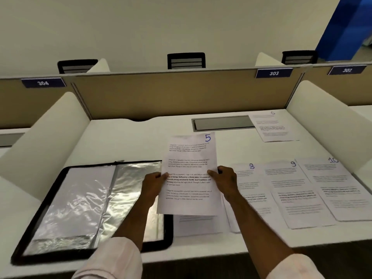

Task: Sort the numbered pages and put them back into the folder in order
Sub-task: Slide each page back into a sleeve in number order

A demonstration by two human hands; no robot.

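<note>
**While page 5 is in hand: sleeving step**

As seen from the head camera, layout logged near to far. Zip folder (168, 232) lies open at the near left of the desk (120, 141). The clear sleeve (130, 188) on its right leaf faces up, crinkled and glossy. Left hand (153, 184) pinches the left edge of page 5 (191, 168), thumb on top. Right hand (225, 182) pinches the right edge likewise. Page 5 is lifted off the desk, its left margin over the folder's right leaf. Its lower edge covers a partly hidden page (197, 224) whose number I cannot read. Right of that, page 8 (249, 190), page 9 (287, 184) and page 10 (338, 186) overlap in a row on the desk. Farther back right lies a far page (271, 127) whose faint mark looks like 6, touching a grey cable hatch (221, 122).

Judgement: the step in hand is getting page 5 into the sleeve. Higher numbers wait on the desk, so the task is roughly midway.

Method notes:
- Find the sleeve mouth first; I cannot tell which edge is open.
- Free one hand to part the film, and pinch near the leading corner with the other so the paper stays stiff.
- Feed square, numbered corner at top right.
- Film looks clingy, so a push from the trailing edge may buckle a corner. Slide slowly, then smooth flat.
</note>
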